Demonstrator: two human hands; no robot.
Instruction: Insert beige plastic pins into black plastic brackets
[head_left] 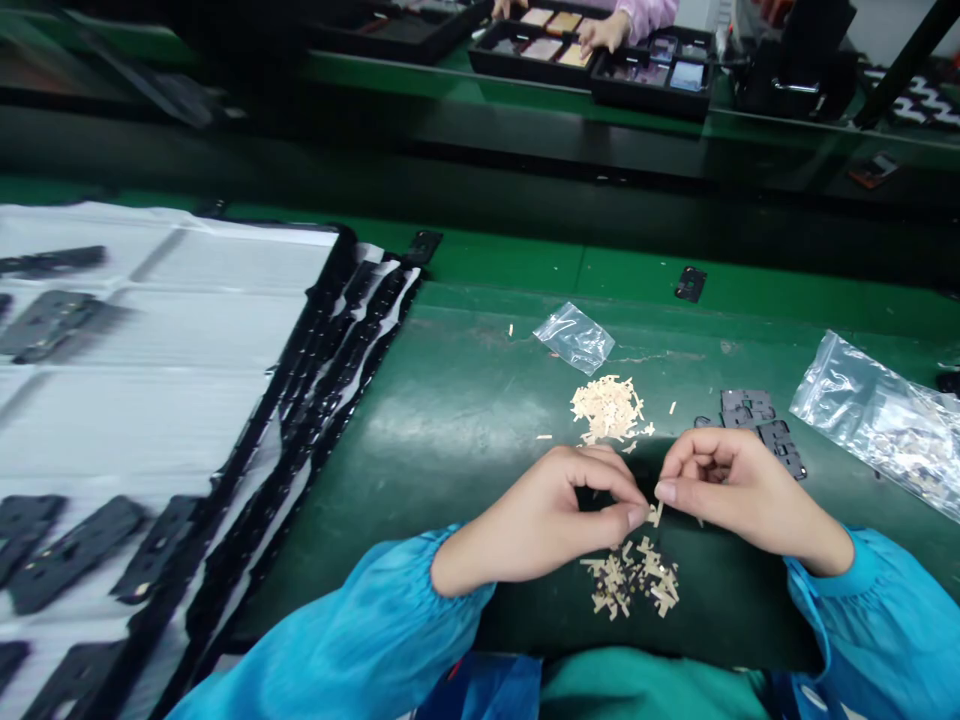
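Observation:
My left hand and my right hand meet fingertip to fingertip just above the dark green mat. Both are pinched on one tiny tan strip between them. Directly below lies a small heap of tan strips mixed with dark bits. A cleaner pile of tan strips lies just beyond my hands. Several dark metal bracket parts rest on the mat to the right of my right hand. Blue sleeves cover both my forearms.
A stack of black trays with white foam sheets holding dark parts fills the left. A small clear bag and a bigger one lie on the mat. Across the bench another person's hands work over black trays.

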